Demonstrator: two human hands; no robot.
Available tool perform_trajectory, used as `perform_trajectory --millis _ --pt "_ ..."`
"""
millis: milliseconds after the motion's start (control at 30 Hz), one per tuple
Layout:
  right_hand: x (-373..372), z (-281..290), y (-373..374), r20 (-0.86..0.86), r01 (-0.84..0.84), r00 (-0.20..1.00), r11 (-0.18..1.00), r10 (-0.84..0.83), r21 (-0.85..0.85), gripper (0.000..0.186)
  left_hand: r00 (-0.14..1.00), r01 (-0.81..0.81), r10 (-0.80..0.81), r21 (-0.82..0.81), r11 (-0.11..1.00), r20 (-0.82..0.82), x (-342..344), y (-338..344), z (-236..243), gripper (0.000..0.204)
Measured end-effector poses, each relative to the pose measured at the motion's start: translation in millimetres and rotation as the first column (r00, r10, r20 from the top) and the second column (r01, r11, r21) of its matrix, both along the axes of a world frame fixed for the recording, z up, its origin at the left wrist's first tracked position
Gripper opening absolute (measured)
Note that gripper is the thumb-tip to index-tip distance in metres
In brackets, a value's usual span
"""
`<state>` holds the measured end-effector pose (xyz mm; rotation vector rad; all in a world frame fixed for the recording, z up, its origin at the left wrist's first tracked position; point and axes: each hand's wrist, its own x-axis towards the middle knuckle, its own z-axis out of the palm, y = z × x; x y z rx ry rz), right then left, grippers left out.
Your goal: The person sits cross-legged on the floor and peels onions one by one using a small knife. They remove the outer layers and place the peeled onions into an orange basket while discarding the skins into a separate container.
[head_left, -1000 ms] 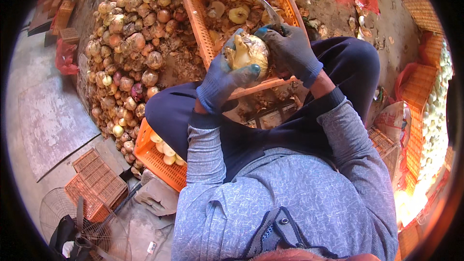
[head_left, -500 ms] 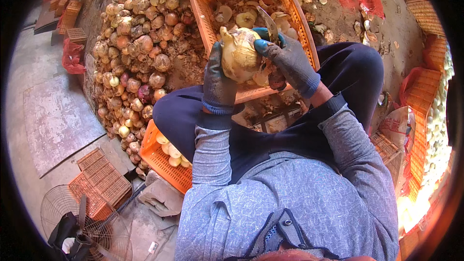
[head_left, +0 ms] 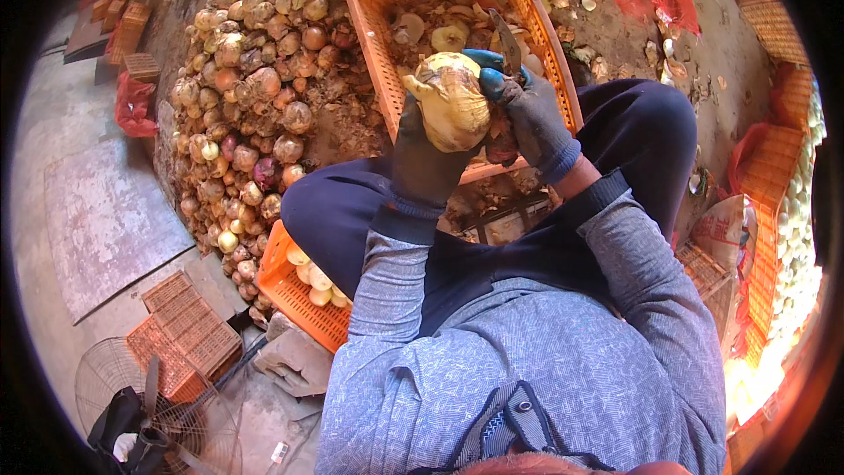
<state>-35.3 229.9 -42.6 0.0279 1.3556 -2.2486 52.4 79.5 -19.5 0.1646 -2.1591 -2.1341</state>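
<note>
A large yellow onion (head_left: pixel 451 105) with papery skin sits in my left hand (head_left: pixel 424 158), which is closed round it from below and the left. My right hand (head_left: pixel 534 119) grips a knife (head_left: pixel 507 42), its blade pointing up and away from me and its handle mostly hidden in the glove. The thumb and fingertips of that hand, blue and wet-looking, rest against the onion's right side. Both hands wear dark gloves. Beneath them, between my knees, an orange crate (head_left: pixel 376 53) holds onion skins and cut scraps (head_left: pixel 450 37).
A big heap of unpeeled onions (head_left: pixel 251 79) lies on the left. By my left knee, an orange crate (head_left: pixel 303 308) contains pale peeled onions (head_left: pixel 318 283). A wire fan (head_left: pixel 158 405) stands at lower left. Crates of pale onions (head_left: pixel 791 237) line the right side.
My left hand and the onion have shifted slightly right, and the onion has turned, its neck now tipped further left. My right hand keeps the knife.
</note>
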Motion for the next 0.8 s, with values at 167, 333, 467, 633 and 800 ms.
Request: perform_trajectory --millis 167,333,467,633,800 --pt "-9.5 18.6 13.7 -0.232 -0.095 0.962 0.971 0.146 0.218 0.035 0.999 0.031 -0.039 0.442 0.897 0.010 5.4 -14.1 -4.9 0.061" --pt "-8.6 22.0 20.1 -0.684 0.072 0.666 0.887 0.297 0.456 0.024 0.999 -0.040 0.047 0.847 0.530 0.018 3.5 -27.9 -4.3 0.054" --pt "-5.7 49.4 40.5 -0.675 0.130 0.567 0.758 0.473 0.640 0.020 0.980 -0.195 0.142 0.841 0.504 0.142 -2.0 -35.8 -5.9 0.052" --pt "3.8 59.0 43.5 -0.685 0.192 0.370 0.669 0.628 0.718 0.028 0.958 -0.281 0.246 0.635 0.720 0.145 -6.3 -35.8 -5.8 0.051" --pt "4.6 66.4 35.1 -0.603 0.190 0.360 0.578 0.712 0.794 0.023 0.924 -0.379 0.355 0.462 0.802 0.142 -7.1 -29.5 -3.0 0.049"
